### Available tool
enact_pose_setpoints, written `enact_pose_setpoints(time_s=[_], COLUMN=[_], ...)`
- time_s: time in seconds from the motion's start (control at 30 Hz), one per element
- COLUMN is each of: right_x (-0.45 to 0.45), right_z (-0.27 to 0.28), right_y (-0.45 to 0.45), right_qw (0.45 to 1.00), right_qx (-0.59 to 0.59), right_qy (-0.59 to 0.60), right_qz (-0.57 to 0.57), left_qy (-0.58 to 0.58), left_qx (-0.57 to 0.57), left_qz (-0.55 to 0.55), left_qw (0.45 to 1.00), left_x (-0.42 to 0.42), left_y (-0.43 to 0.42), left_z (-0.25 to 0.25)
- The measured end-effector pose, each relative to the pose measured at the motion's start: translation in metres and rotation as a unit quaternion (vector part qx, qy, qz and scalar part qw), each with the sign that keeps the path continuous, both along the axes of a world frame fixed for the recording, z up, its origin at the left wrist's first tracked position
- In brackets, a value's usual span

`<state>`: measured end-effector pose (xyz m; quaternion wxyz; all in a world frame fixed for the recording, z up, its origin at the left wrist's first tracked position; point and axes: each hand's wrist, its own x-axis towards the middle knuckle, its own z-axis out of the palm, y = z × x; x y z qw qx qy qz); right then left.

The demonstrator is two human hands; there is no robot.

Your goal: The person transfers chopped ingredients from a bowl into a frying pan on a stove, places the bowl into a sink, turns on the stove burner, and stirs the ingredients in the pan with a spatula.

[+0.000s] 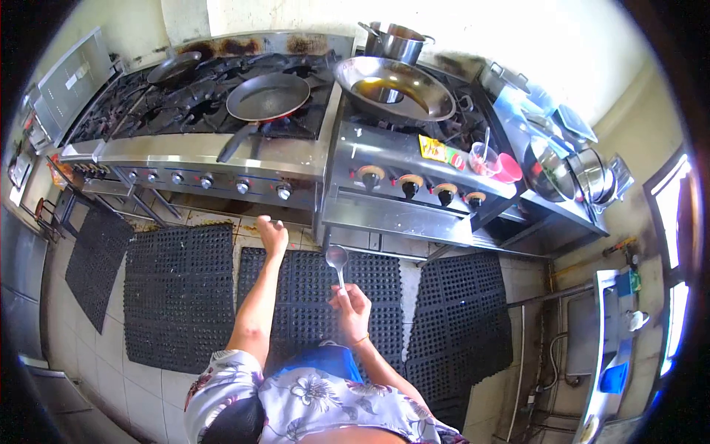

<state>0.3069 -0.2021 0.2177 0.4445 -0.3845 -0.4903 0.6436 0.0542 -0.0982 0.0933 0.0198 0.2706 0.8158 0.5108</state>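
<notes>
In the head view, can see on the yellow packet, at the front of the right stove, some print too small to read. Reaching forward with left hand, with arm almost straight and fingers curled near the left stove; cannot tell if gripping something. Holding with right hand, with elbow bent, the handle of a spoon, seen above a black mat. Can see also a wok with dark brown liquid inside, a black pan and a pink bowl.
</notes>
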Motion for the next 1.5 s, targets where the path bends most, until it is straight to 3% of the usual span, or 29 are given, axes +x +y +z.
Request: enact_pose_setpoints(time_s=[0.13,0.17,0.2,0.27,0.47,0.6,0.73,0.87,0.97,1.0,1.07,1.3,1.5], right_x=[0.012,0.012,0.013,0.013,-0.010,-0.038,-0.075,-0.117,-0.141,-0.147,-0.156,-0.166,-0.162], right_z=[0.060,0.073,0.084,0.103,0.135,0.143,0.147,0.140,0.139,0.140,0.142,0.141,0.142], right_y=[0.008,0.012,0.016,0.025,0.048,0.062,0.082,0.105,0.118,0.121,0.126,0.134,0.132], right_qw=[1.000,1.000,0.999,0.999,0.998,0.998,0.997,0.998,0.998,0.999,0.999,0.998,0.996], right_qx=[-0.016,-0.007,-0.006,0.020,0.029,0.034,0.056,0.037,0.042,0.039,0.037,0.047,0.064], right_qy=[-0.012,-0.022,-0.027,-0.039,-0.036,-0.034,-0.030,-0.035,-0.032,-0.027,-0.026,-0.039,-0.057], right_qz=[0.022,0.018,0.021,0.025,0.040,0.051,0.039,0.030,0.021,0.014,0.005,-0.014,-0.019], left_qy=[-0.202,-0.320,-0.348,-0.406,-0.446,-0.413,-0.433,-0.556,-0.645,-0.648,-0.666,-0.610,-0.594], left_qx=[0.019,0.083,0.021,0.041,0.082,0.108,0.066,0.033,0.022,0.012,0.005,-0.024,0.003], left_qz=[0.000,-0.010,-0.025,-0.040,-0.045,-0.048,-0.122,-0.264,-0.348,-0.334,-0.380,-0.353,-0.329], left_qw=[0.979,0.944,0.937,0.912,0.890,0.903,0.891,0.787,0.680,0.684,0.642,0.709,0.734], left_x=[-0.010,-0.009,-0.008,-0.019,-0.075,-0.114,-0.157,-0.187,-0.193,-0.190,-0.201,-0.181,-0.168], left_y=[-0.042,-0.057,-0.071,-0.087,-0.088,-0.056,-0.014,0.026,0.050,0.058,0.073,0.072,0.068], left_z=[0.035,0.041,0.074,0.095,0.136,0.165,0.183,0.191,0.209,0.212,0.195,0.219,0.234])
